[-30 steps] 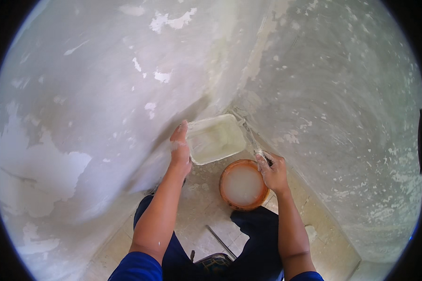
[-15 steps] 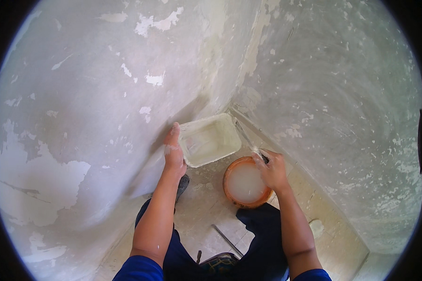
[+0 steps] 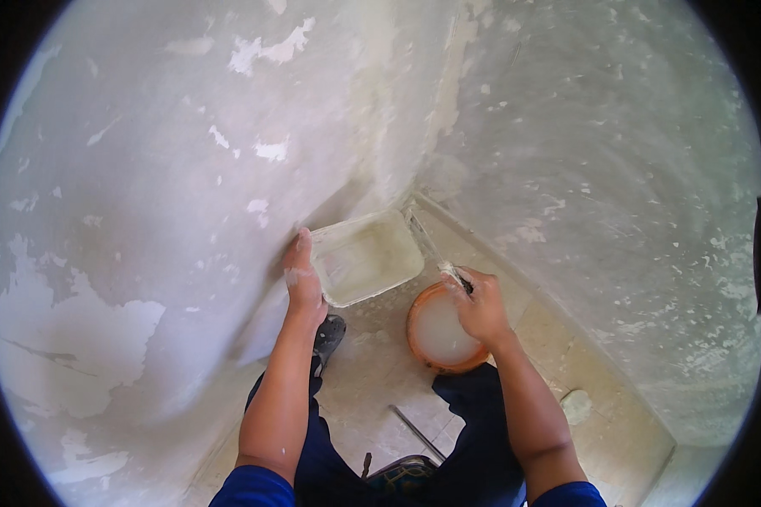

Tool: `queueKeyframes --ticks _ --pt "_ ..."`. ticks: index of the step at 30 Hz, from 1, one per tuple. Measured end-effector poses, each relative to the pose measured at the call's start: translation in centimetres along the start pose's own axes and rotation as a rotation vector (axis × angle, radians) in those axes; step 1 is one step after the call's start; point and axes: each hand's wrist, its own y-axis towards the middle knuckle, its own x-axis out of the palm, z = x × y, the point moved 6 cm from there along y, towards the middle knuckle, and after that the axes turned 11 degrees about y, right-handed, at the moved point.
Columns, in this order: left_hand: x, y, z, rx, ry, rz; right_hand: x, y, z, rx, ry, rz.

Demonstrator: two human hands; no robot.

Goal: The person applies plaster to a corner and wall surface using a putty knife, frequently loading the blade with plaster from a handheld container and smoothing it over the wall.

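My left hand (image 3: 303,275) grips the left end of an off-white rectangular tub (image 3: 404,239), thumb up along its side. The tub is tilted so its inside shows, smeared with pale residue. In my right hand (image 3: 484,306) is a putty knife (image 3: 425,240), fingers closed round its dark handle. Its whitish, smeared blade runs up and left along the tub's right end and seems to touch the rim; its tip is hard to make out. Beneath my right hand stands an orange bucket (image 3: 427,361) of cloudy, whitish water (image 3: 441,332), partly hidden by that hand.
Two grey, patchy plastered walls (image 3: 169,203) (image 3: 617,194) meet in a corner ahead. Below lies a pale tiled floor (image 3: 368,367) with a skirting strip along the right wall. A whitish round object (image 3: 576,406) lies at right. A metal bar (image 3: 417,433) and my dark shoe (image 3: 331,334) are near my legs.
The tub, both hands and the putty knife have shifted slightly left and a little down. The view has also turned slightly. Both hands keep their hold.
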Motion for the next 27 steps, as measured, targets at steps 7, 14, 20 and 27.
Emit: queueKeyframes --ticks 7,14,20,27 --pt "0.0 0.0 0.1 0.014 0.040 -0.038 -0.4 -0.2 -0.1 0.031 0.061 -0.011" --pt "0.1 0.1 0.1 0.015 0.045 -0.068 -0.4 -0.3 -0.1 0.046 0.089 -0.008" --pt "0.5 -0.1 0.1 -0.028 -0.019 -0.022 -0.7 -0.5 -0.3 0.001 0.028 -0.007" --pt "1.4 -0.9 1.2 -0.018 -0.042 -0.100 0.8 -0.7 0.4 -0.019 -0.037 -0.064"
